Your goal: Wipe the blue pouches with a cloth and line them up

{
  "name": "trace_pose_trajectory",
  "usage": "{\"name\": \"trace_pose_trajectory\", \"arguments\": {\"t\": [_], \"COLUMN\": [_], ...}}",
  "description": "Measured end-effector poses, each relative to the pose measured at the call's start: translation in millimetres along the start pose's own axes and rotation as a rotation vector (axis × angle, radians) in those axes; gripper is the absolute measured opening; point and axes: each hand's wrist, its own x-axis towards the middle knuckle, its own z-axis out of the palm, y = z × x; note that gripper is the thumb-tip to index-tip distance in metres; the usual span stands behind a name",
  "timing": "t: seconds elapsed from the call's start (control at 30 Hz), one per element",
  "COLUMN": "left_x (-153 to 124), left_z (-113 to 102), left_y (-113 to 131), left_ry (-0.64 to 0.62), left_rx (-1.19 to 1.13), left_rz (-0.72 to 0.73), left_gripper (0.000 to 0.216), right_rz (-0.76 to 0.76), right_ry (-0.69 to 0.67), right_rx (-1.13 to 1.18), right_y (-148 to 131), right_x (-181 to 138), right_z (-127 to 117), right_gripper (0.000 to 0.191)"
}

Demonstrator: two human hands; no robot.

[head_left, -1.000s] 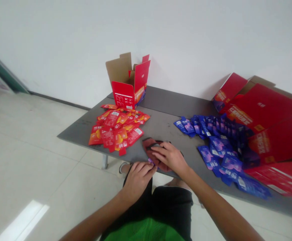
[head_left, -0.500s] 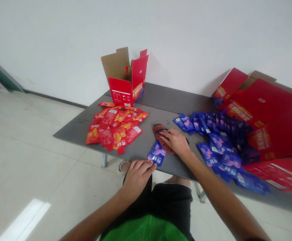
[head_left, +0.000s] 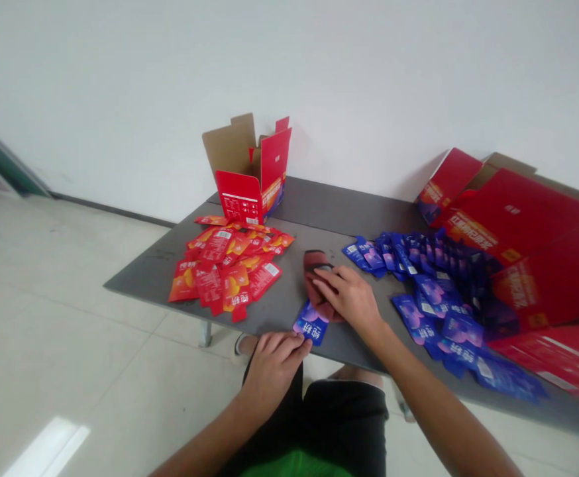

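Left hand [head_left: 273, 354] fingertips are pinched on the near edge of a blue sachet [head_left: 311, 322] lying on the tabletop [head_left: 289, 298], while the right hand [head_left: 352, 298] is pressed flat on a dark red pouch [head_left: 314, 281] just beyond that sachet; slipping it inside is judged next, requiring the pouch mouth opened.

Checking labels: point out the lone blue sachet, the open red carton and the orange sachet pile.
lone blue sachet [head_left: 311, 323], head view, middle of its printed face
open red carton [head_left: 242, 197], head view, front red panel
orange sachet pile [head_left: 227, 268], head view, centre of the heap

Left hand [head_left: 274, 358] curled, right hand [head_left: 352, 298] flat
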Motion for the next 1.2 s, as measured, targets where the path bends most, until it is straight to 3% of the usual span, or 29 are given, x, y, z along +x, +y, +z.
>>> {"name": "trace_pose_trajectory", "arguments": {"t": [0.13, 0.27, 0.33, 0.43, 0.6, 0.7, 0.83, 0.9, 0.97, 1.07, 1.2], "left_x": [-0.6, 1.0, 4.8, 13.0, 24.3, 39.9, 94.8, 137.0, 184.2, 254.1, 328.1], "left_z": [2.1, 2.8, 1.4, -1.9, -7.6, -15.1, -30.4, -32.5, -25.3, 5.4, 66.5], "left_y": [0.4, -4.0, -8.2, -15.6, -31.9, -42.8, -46.1, -42.0, -36.9, -31.1, -28.1], "left_ry": [-0.002, 0.078, 0.073, 0.073, 0.239, 0.285, 0.185, 0.083, 0.005, -0.157, -0.240], "left_rx": [-0.001, 0.008, 0.031, 0.041, -0.068, -0.151, -0.288, -0.359, -0.466, -0.718, -0.722], "left_rz": [-0.012, 0.076, 0.119, 0.175, 0.239, 0.068, -0.236, -0.358, -0.389, -0.329, -0.338], "left_gripper": [0.023, 0.027, 0.031, 0.035, 0.025, 0.024, 0.034, 0.039, 0.043, 0.047, 0.039], "right_rz": [-0.167, 0.015, 0.133, 0.263, 0.471, 0.579, 0.666, 0.673, 0.681, 0.698, 0.690], "right_ry": [-0.086, -0.080, 0.007, 0.222, 0.515, 0.665, 0.797, 0.809, 0.808, 0.811, 0.891], "right_rx": [0.135, 0.037, 0.005, 0.159, 0.485, 0.542, 0.568, 0.586, 0.598, 0.616, 0.609], "right_y": [-23.7, 0.6, 16.0, 16.0, -11.9, -15.5, -13.6, -13.2, -12.7, -11.9, -11.7], "right_x": [-20.1, -11.8, -3.8, -8.9, -65.8, -105.3, -136.8, -142.5, -144.3, -144.0, -141.0], "right_z": [6.0, 12.1, 3.1, -16.3, -20.4, -9.2, 1.9, 4.3, 6.3, 11.2, 19.9], "right_gripper": [0.030, 0.028, 0.028, 0.032, 0.029, 0.025, 0.025, 0.024, 0.025, 0.028, 0.031]}}
